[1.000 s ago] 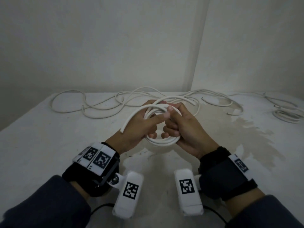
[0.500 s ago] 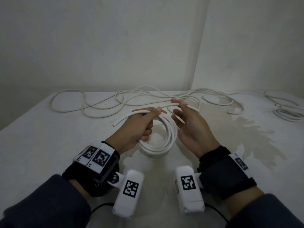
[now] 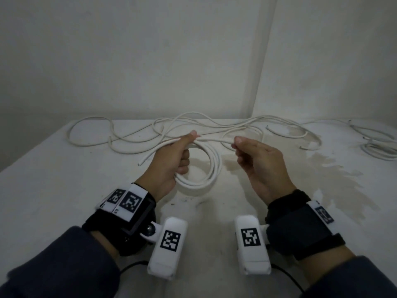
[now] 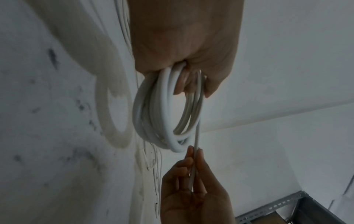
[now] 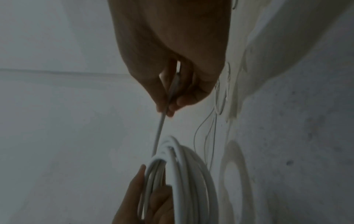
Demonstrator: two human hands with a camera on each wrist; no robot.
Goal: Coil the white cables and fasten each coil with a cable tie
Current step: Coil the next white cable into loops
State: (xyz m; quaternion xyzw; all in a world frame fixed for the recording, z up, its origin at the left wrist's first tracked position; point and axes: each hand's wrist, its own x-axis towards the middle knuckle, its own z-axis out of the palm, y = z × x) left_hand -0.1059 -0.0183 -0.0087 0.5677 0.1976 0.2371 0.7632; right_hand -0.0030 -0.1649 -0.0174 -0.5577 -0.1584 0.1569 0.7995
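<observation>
A coil of white cable (image 3: 211,168) hangs over the table in front of me. My left hand (image 3: 184,151) grips the top of the coil, with the thumb pressed on the strands. One short free end (image 3: 150,154) sticks out to the left of that hand. My right hand (image 3: 236,145) is to the right of the coil and pinches the cable's other tail between thumb and fingertips. In the left wrist view the coil (image 4: 159,115) hangs from my fist and the tail (image 4: 196,141) runs down into the right hand's pinch. The right wrist view shows the same tail (image 5: 160,131).
Several loose white cables (image 3: 129,143) sprawl across the back of the white table (image 3: 64,190). Another bunch (image 3: 380,149) lies at the far right. A damp stain (image 3: 322,168) marks the table on the right. Walls meet in a corner just behind.
My right hand has let go of the coil and moved right, drawing the cable's tail out. The left hand now holds the coil alone, lifted slightly.
</observation>
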